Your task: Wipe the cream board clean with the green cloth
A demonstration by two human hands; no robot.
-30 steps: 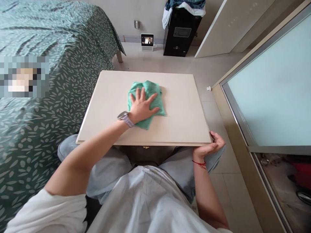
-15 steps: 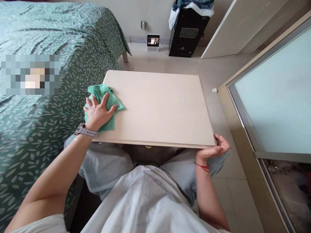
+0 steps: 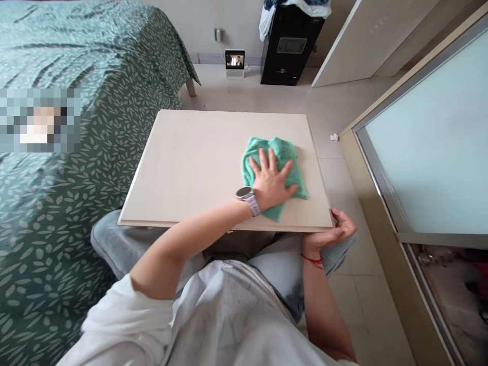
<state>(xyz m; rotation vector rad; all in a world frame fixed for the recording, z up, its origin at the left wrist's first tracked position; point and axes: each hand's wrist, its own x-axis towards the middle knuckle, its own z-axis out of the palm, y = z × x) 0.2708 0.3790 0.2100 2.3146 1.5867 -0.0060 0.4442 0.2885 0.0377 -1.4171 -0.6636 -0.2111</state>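
While we look down from the head camera, our left hand (image 3: pixel 272 184) lies flat, fingers spread, on a green cloth (image 3: pixel 275 170) at the right side of a beige board (image 3: pixel 198 162). Our right hand (image 3: pixel 331 234) curls around the board's near right corner. A bed (image 3: pixel 76 101) stands beside it.

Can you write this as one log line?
left hand flat on green cloth | right hand grips board corner

Green leaf-print bedspread (image 3: pixel 87 127) fills nine o'clock; small lit screen (image 3: pixel 234 60) at twelve on the floor; black cabinet (image 3: pixel 287 51) at one, clothes (image 3: pixel 295 7) heaped on top; frosted sliding door (image 3: pixel 430 142) at three.
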